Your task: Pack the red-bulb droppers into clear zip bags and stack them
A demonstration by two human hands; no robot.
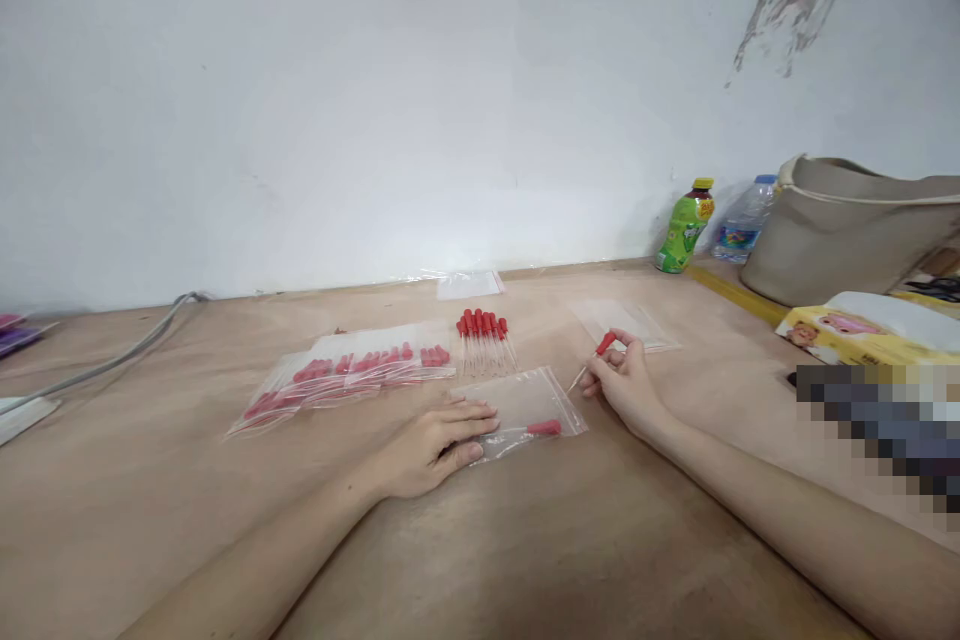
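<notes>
On the tabletop, left fingers partly hide a clear bag.

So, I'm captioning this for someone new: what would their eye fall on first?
Probably the cluster of red-topped droppers near the middle of the table. Next, the right hand, holding another red-topped dropper just right of a clear bag, whose left end lies under the fingers of the left hand. Farther right, a green bottle with a yellow cap stands out against the pale wall.
</notes>
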